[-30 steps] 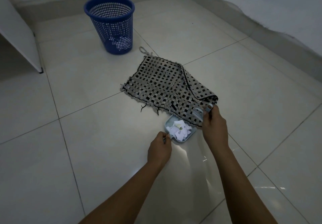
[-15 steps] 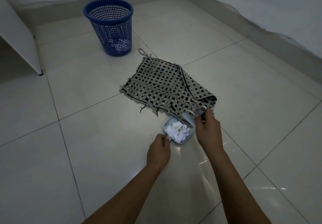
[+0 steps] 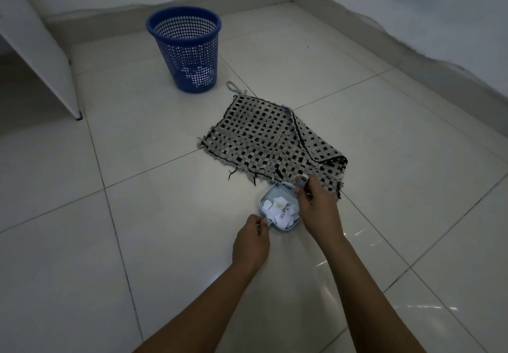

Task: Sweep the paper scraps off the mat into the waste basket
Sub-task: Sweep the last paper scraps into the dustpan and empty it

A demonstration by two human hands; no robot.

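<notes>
Now, scraps [image 3: 280, 211]: light, loose paper heaped in the dustpan [image 3: 266, 197], apt to flutter out.
Dustpan: at the mat [image 3: 264, 135] near edge; carry level by its handle.
Left hand [image 3: 251, 241]: pinches that handle.
Right hand [image 3: 319, 205]: grips a small brush [image 3: 302, 180].
Basket [image 3: 185, 49]: beyond the mat.

Glossy pale floor tiles [image 3: 137, 242], grey skirting [image 3: 384, 31], white panel [image 3: 41, 50] at left, dim light.

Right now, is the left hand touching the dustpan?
Touching. The head view shows the left hand pinching the handle of the dustpan, which holds the paper scraps.
</notes>
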